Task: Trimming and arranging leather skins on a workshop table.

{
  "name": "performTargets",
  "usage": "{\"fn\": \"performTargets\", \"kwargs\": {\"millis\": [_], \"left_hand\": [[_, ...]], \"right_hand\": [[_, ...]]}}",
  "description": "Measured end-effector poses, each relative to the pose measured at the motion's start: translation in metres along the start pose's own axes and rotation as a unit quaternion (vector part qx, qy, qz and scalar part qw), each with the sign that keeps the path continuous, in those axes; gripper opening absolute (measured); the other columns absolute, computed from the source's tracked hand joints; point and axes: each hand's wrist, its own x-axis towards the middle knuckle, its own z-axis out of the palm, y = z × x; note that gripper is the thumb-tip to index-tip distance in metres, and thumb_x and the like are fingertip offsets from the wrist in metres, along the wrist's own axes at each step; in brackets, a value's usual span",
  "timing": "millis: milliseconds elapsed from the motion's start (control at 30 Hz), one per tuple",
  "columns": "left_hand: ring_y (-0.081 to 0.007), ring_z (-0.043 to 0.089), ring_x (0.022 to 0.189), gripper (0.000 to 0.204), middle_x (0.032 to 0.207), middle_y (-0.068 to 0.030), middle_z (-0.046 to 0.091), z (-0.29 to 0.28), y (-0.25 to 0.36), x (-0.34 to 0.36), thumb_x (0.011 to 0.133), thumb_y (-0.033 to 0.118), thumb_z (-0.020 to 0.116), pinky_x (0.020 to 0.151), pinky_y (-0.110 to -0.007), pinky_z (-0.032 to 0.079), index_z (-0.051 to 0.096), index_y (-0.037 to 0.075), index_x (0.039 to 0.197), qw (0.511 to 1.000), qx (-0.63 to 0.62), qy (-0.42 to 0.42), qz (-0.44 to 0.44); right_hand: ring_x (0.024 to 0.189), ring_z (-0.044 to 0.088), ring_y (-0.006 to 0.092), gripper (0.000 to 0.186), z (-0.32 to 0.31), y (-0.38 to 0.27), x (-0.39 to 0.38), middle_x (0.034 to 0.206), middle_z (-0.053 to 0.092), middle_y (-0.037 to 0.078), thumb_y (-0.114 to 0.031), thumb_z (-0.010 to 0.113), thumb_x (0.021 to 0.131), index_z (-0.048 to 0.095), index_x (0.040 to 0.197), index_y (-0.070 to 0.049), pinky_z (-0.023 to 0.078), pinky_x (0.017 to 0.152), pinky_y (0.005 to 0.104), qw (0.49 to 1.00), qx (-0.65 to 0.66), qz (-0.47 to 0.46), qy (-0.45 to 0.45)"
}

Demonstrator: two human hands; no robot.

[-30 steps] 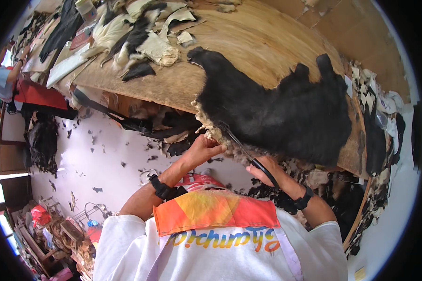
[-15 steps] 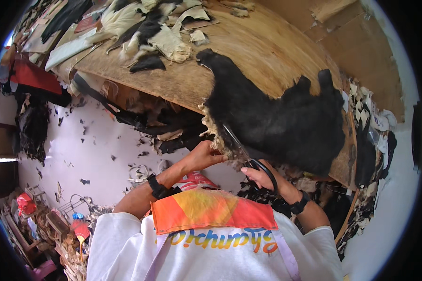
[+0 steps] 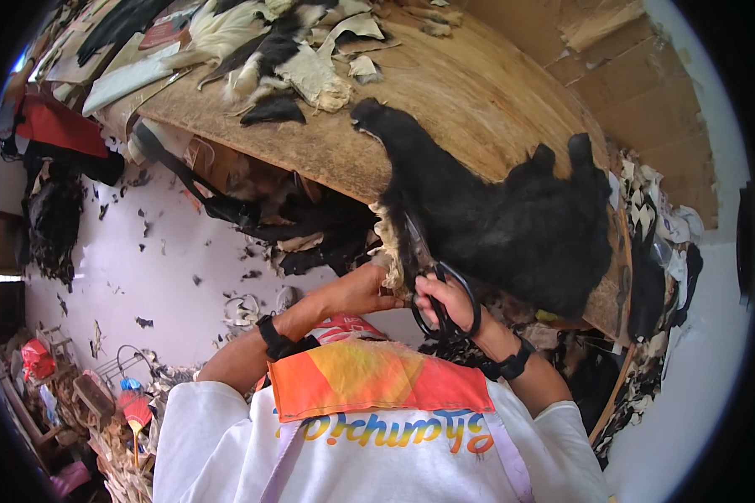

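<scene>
A black furry hide (image 3: 512, 235) lies over the near edge of the wooden table (image 3: 470, 84), its left edge bordered by a pale, ragged strip (image 3: 387, 236). My left hand (image 3: 362, 289) pinches the lower end of that strip. In my right hand (image 3: 446, 302) is a pair of black-handled scissors (image 3: 476, 312), fingers wrapped through the loops. Their blades point away from me and lie along the hide close to the pale border. The blade tips are hard to make out against the black fur.
Pale and black hide scraps (image 3: 315, 77) are heaped on the table's far left. Dark pieces hang below its edge. Small black offcuts dot the pale floor (image 3: 168, 251). More scraps (image 3: 654, 210) pile up against the right wall, beside cardboard (image 3: 646, 109).
My right hand has moved left and turned, bringing the scissors' handles more upright and nearer my left hand. The left hand has shifted slightly down. The whole view has tilted a little.
</scene>
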Motion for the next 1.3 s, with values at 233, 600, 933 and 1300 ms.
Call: {"fn": "performTargets", "kwargs": {"millis": [233, 600, 933, 1300], "left_hand": [[-0.0118, 0.05, 0.06, 0.019, 0.066, -0.0091, 0.059, -0.015, -0.005, -0.011, 0.079, 0.014, 0.064, 0.06, -0.03, 0.044, 0.061, 0.0, 0.091, 0.994, 0.05, -0.069, -0.066], [-0.0139, 0.049, 0.054, 0.02, 0.064, -0.0125, 0.059, -0.023, -0.007, -0.036, 0.078, 0.016, 0.066, 0.054, -0.031, 0.044, 0.062, 0.0, 0.088, 0.989, 0.1, -0.058, -0.09], [-0.0048, 0.052, 0.068, 0.014, 0.07, -0.0009, 0.061, -0.071, -0.014, -0.126, 0.076, 0.016, 0.069, 0.059, -0.025, 0.043, 0.065, 0.003, 0.081, 0.97, 0.06, 0.036, -0.231], [-0.0276, 0.058, 0.099, 0.053, 0.098, -0.0179, 0.063, -0.07, -0.083, -0.296, 0.068, 0.043, 0.071, 0.088, -0.035, 0.045, 0.063, 0.001, 0.1, 0.74, 0.386, 0.027, -0.55]], "right_hand": [[0.043, 0.039, 0.0058, 0.026, 0.005, -0.001, 0.014, 0.056, 0.043, -0.001, -0.026, 0.051, 0.087, 0.045, 0.068, -0.01, 0.029, 0.036, 0.0185, 0.991, 0.13, 0.007, -0.031], [0.041, 0.038, 0.008, 0.029, 0.01, -0.013, 0.04, 0.057, 0.042, -0.002, -0.033, 0.042, 0.091, 0.044, 0.072, -0.011, 0.03, 0.037, 0.0197, 0.982, 0.179, 0.001, -0.067], [0.041, 0.044, 0.009, 0.018, -0.003, -0.015, 0.021, 0.06, 0.05, 0.003, -0.018, 0.054, 0.082, 0.047, 0.071, -0.006, 0.036, 0.038, 0.0212, 0.99, 0.03, 0.048, -0.132], [0.041, 0.043, 0.0069, 0.028, -0.075, 0.037, -0.063, 0.048, 0.045, -0.001, -0.023, 0.051, 0.084, 0.048, 0.065, -0.003, 0.034, 0.039, 0.0212, 0.985, -0.02, -0.101, -0.137]]}}
